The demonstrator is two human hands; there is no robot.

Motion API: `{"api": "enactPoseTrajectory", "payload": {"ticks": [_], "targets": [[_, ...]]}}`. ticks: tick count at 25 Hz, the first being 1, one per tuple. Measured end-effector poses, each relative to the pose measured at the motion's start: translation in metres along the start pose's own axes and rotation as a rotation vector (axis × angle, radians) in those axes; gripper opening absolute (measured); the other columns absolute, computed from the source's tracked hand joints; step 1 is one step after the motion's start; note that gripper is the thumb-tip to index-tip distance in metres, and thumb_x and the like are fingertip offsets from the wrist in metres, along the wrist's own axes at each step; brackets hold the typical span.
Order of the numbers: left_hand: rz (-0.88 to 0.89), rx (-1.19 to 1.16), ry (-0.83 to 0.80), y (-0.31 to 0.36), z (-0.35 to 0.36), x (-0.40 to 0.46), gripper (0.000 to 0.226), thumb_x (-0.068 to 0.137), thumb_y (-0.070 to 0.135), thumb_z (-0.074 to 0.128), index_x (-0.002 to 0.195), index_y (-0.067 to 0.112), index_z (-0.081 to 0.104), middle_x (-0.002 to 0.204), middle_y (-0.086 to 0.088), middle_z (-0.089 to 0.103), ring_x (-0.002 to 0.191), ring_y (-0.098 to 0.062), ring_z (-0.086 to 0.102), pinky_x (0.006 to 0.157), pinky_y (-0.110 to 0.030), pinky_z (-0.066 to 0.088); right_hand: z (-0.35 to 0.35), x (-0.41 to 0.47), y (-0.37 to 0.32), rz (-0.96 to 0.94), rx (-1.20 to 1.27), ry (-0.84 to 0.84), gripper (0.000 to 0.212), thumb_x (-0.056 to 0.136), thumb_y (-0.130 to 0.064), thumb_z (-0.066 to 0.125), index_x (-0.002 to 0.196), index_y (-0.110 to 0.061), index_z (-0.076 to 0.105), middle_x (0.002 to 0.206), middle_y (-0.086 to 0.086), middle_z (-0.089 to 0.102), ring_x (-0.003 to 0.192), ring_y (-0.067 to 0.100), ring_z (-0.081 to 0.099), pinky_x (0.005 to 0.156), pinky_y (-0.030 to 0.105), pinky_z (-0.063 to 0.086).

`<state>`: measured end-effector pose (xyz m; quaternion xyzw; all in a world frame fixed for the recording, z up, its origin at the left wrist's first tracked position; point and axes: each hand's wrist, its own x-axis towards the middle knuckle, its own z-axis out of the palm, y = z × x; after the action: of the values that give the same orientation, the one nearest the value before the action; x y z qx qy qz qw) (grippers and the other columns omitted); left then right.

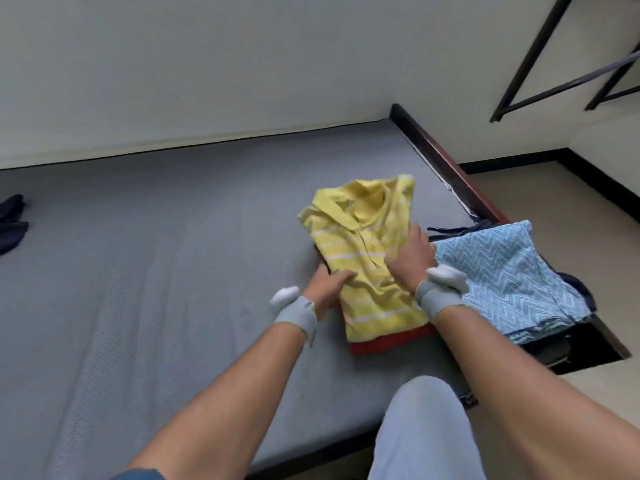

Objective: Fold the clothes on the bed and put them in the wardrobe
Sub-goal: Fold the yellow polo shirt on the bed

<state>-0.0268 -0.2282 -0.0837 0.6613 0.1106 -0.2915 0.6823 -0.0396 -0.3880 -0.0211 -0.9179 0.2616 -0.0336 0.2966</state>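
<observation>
Partly done: folded yellow striped polo shirt stacked on red garment near bed's right edge, left hand gripping its side, right hand pressing flat. Blue zigzag cloth folded alongside. Dark crumpled garment at left edge unfolded; wardrobe unseen.

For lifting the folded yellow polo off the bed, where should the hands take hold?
Grip the yellow polo by its two long folded edges, one hand from each side, fingers slid beneath. It lies flat atop a red garment, so a one-sided pinch would likely unfold it.

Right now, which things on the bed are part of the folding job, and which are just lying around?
Part of the job:
yellow striped shirt
red garment under it
blue zigzag cloth
dark clothes at far left
left hand
right hand

Just lying about:
black metal frame
</observation>
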Motion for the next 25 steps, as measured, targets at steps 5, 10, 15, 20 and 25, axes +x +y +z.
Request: {"api": "enactPoseTrajectory", "payload": {"ticks": [5,10,15,20,25], "targets": [[-0.094,0.256,0.148,-0.062,0.016,0.023,0.087,0.057,0.054,0.074,0.129,0.018,0.043,0.123,-0.006,0.059,0.111,-0.029,0.060,0.092,-0.047,0.052,0.059,-0.010,0.042,-0.204,-0.273,-0.356,0.089,0.085,-0.044,0.063,0.153,-0.037,0.007,0.162,0.001,-0.006,0.147,0.039,-0.001,0.116,0.052,0.013],[-0.018,0.508,0.225,-0.063,0.026,0.005,0.050,0.082,0.036,0.068,0.119,0.010,0.046,0.117,-0.014,0.059,0.110,-0.036,0.057,0.091,-0.045,0.049,0.079,-0.009,0.067,-0.199,-0.247,-0.413,0.092,0.084,-0.049,0.062,0.151,-0.045,0.000,0.162,0.001,-0.013,0.146,0.040,-0.012,0.120,0.048,0.006],[0.105,0.509,0.137,-0.065,0.014,-0.015,0.065,0.082,0.033,0.073,0.133,0.011,0.040,0.123,-0.012,0.059,0.111,-0.028,0.059,0.091,-0.037,0.049,0.078,-0.008,0.054,-0.120,-0.409,-0.434,0.091,0.086,-0.049,0.060,0.151,-0.043,-0.002,0.161,0.003,-0.013,0.146,0.042,-0.004,0.119,0.050,0.010],[0.105,0.773,0.261,-0.044,-0.102,-0.049,0.075,0.077,0.043,0.075,0.139,0.019,0.040,0.141,-0.008,0.046,0.132,-0.026,0.040,0.106,-0.034,0.035,0.095,-0.021,-0.015,-0.115,-0.613,-0.252,0.050,0.096,-0.021,0.044,0.144,-0.025,0.031,0.162,0.006,-0.006,0.146,0.038,0.000,0.110,0.068,0.014],[0.080,0.858,0.498,-0.030,-0.227,-0.091,0.074,0.079,0.042,0.073,0.139,0.015,0.040,0.142,-0.006,0.046,0.133,-0.027,0.037,0.106,-0.030,0.030,0.168,-0.085,-0.129,-0.413,-0.438,-0.492,0.088,0.079,-0.045,0.070,0.148,-0.019,0.021,0.160,0.010,0.006,0.141,0.041,0.019,0.113,0.051,0.027]]}}
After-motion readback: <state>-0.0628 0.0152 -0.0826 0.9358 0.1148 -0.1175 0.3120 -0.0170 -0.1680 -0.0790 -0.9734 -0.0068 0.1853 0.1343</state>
